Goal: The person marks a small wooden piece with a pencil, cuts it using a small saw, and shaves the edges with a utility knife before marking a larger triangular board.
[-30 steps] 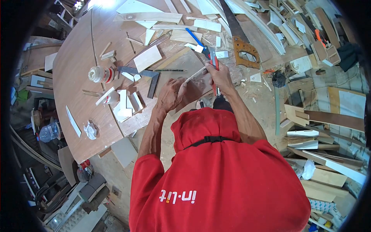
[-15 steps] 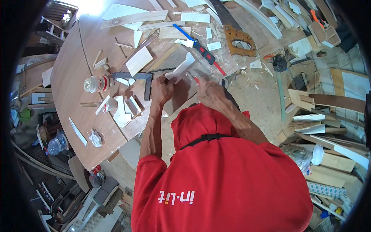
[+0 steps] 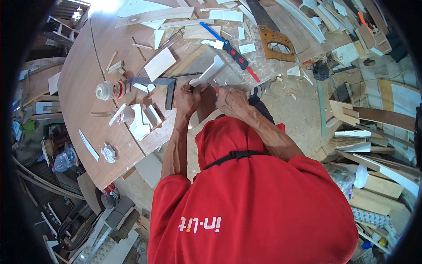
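The left hand point(image 3: 187, 99) holds the lower end of a pale wooden piece point(image 3: 212, 71) above the near edge of the counter point(image 3: 79, 79). Its fingers are bent and appear to pinch the piece at that end, while the far end slants up and away, out of the grip. The right hand point(image 3: 233, 103) is just beside it, with its fingers curled in around something red-tipped point(image 3: 216, 89); most of that is hidden, so I cannot tell what it is, nor whether it touches the wood.

The step in hand looks like close handwork on the held end of the piece. The next move seems to call for a firm left grip, and for small, controlled motion on the right, with the left fingertips clear of whatever the right hand holds.

Beyond the piece, a blue and red tool point(image 3: 237, 57) lies on the counter, near the handsaw point(image 3: 277, 43). A dark square point(image 3: 169, 93) lies just left of the left hand, with a jar point(image 3: 107, 90) farther left and white offcuts point(image 3: 140, 127) nearer the body.
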A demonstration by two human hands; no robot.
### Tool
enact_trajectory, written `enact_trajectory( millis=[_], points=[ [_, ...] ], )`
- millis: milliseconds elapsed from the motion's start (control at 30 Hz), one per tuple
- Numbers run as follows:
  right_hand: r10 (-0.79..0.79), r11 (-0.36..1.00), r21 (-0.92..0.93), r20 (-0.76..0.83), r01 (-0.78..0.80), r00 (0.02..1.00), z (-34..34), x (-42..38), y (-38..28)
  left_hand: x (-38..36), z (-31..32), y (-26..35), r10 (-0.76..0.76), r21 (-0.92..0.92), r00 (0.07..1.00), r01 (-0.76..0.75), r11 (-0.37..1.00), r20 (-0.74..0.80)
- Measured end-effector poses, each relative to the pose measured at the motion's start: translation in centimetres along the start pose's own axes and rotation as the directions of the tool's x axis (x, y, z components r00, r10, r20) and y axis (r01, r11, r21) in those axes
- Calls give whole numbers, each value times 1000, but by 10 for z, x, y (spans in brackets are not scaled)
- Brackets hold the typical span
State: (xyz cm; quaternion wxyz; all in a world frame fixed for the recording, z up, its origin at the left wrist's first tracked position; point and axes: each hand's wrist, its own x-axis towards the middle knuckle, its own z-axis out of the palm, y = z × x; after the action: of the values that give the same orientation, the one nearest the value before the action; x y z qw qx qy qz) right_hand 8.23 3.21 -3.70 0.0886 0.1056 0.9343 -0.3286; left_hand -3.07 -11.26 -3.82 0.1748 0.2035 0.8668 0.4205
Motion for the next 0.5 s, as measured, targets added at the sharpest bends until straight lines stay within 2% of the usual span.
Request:
enact_trajectory(
  millis=[100,167,233,300,367,433,500],
  points=[
    [-61,998,-13,45,62,997,-2,6,2,4,2,-8,9,11,1000,-9,1000,-21],
    [48,996,74,80,-54,996,-14,2,-4,3,1,-5,-6,-29,1000,6,1000,-13],
    [45,998,31,98,-48,994,-1,1,1,2,-3,5,-28,-68,1000,28,997,0],
    [42,999,-13,123,-41,991,-3,-2,-3,0,-5,16,-89,-30,996,89,996,12],
    [142,986,72,132,-152,981,-8,0,-9,1,-7,16,-108,22,994,107,994,26],
    [97,994,50,99,-102,990,1,2,-6,4,-8,14,-113,73,993,109,991,38],
    [58,998,19,68,-59,996,5,0,-1,4,-4,8,-76,-3,997,76,997,0]
  ],
)
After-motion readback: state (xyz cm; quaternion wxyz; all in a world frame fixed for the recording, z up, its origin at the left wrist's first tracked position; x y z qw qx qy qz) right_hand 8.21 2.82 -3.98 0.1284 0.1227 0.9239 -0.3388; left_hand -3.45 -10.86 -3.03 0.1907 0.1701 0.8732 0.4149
